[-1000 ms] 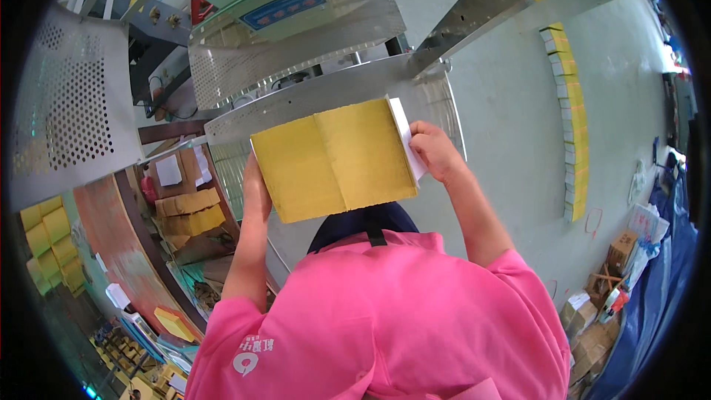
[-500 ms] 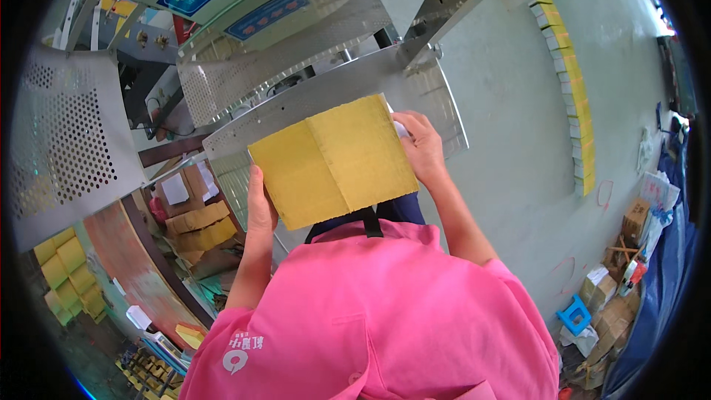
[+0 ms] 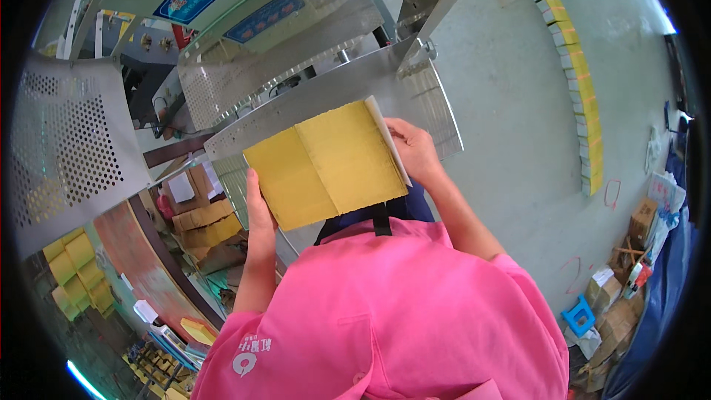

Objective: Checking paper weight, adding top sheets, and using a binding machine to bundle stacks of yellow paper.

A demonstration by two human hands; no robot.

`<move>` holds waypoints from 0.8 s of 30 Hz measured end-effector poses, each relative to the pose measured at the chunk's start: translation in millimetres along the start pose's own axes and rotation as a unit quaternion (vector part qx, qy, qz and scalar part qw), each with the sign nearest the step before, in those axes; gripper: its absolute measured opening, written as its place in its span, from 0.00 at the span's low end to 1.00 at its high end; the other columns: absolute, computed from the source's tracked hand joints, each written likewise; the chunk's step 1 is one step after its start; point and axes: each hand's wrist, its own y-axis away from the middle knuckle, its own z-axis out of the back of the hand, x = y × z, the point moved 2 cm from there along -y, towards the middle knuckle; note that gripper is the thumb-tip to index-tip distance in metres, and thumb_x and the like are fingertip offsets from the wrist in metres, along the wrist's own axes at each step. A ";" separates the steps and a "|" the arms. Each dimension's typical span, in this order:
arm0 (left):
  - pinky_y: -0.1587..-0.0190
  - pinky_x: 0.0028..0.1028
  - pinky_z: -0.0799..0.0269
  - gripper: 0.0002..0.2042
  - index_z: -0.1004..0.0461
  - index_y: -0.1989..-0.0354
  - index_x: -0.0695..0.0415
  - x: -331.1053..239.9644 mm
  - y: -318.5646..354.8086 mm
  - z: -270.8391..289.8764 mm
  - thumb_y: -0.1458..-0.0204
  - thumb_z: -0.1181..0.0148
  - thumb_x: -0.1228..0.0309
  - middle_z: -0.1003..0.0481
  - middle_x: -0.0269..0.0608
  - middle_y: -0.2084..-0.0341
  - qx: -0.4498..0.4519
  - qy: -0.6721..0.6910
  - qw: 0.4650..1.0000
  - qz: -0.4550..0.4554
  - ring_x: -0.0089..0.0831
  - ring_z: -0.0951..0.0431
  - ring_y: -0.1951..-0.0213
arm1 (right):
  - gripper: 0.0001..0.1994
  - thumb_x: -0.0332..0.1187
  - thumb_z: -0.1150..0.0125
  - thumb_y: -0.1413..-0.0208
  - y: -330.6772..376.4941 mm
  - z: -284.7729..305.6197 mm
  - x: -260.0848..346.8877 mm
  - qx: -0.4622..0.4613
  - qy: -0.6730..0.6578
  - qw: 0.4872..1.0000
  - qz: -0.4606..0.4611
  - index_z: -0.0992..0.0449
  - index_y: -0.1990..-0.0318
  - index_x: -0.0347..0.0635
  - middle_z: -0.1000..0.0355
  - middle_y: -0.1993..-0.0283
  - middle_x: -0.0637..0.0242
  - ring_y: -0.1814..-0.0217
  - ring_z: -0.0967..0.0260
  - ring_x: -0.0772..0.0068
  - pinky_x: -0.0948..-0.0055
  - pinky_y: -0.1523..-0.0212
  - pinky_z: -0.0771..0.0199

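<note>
A yellow rectangular paper block (image 3: pixel 326 163), creased down its middle, is held tilted above my lap. Along its right side a pale white edge (image 3: pixel 387 139) shows. My left hand (image 3: pixel 261 204) grips the lower left edge, thumb on the side and the other fingers hidden beneath. At the right side my right hand (image 3: pixel 413 150) is closed, its bent fingers against the pale edge; the fingertips are partly hidden. Just beyond the block lies the metal plate (image 3: pixel 296 107) of a machine.
A perforated metal guard (image 3: pixel 70 133) stands at the left, and a clear machine cover (image 3: pixel 289 37) ahead. A row of yellow-and-white bundles (image 3: pixel 581 96) lies on the floor at the right. Cardboard boxes (image 3: pixel 618 318) and a blue stool (image 3: pixel 579 315) sit at the lower right.
The block has turned slightly and moved a little left, so that its pale right edge now shows more. Both hands remain on it; my right hand has shifted slightly down and left.
</note>
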 end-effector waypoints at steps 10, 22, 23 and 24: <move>0.45 0.32 0.32 0.31 0.36 0.40 0.61 1.0 -0.6 2.5 0.38 0.55 0.45 0.29 0.44 0.47 -0.009 0.011 1.000 -0.008 0.34 0.28 0.47 | 0.18 0.40 0.51 0.35 15.1 2.6 27.0 -0.009 -0.058 0.998 -0.002 0.26 0.46 0.39 0.24 0.50 0.57 0.48 0.27 0.65 0.71 0.46 0.31; 0.44 0.34 0.32 0.31 0.36 0.40 0.62 0.2 -2.1 3.6 0.39 0.55 0.45 0.29 0.46 0.46 0.013 0.004 1.000 0.002 0.35 0.28 0.45 | 0.21 0.44 0.46 0.37 18.0 -5.4 37.4 -0.036 -0.021 0.999 0.022 0.27 0.45 0.37 0.24 0.51 0.56 0.49 0.26 0.66 0.71 0.47 0.30; 0.44 0.34 0.32 0.31 0.36 0.40 0.62 0.0 -1.9 3.1 0.39 0.55 0.45 0.29 0.46 0.46 0.012 0.005 1.000 0.002 0.35 0.28 0.45 | 0.21 0.44 0.46 0.38 17.9 -5.7 38.5 -0.036 -0.011 0.999 0.019 0.27 0.45 0.37 0.24 0.51 0.56 0.50 0.26 0.66 0.71 0.48 0.30; 0.44 0.34 0.32 0.31 0.36 0.40 0.62 -0.8 -1.0 2.0 0.38 0.55 0.46 0.29 0.45 0.46 0.014 0.002 1.000 -0.001 0.34 0.28 0.45 | 0.21 0.44 0.46 0.38 17.9 -6.4 39.7 -0.034 -0.009 0.999 0.020 0.27 0.45 0.37 0.24 0.51 0.56 0.50 0.26 0.66 0.71 0.48 0.30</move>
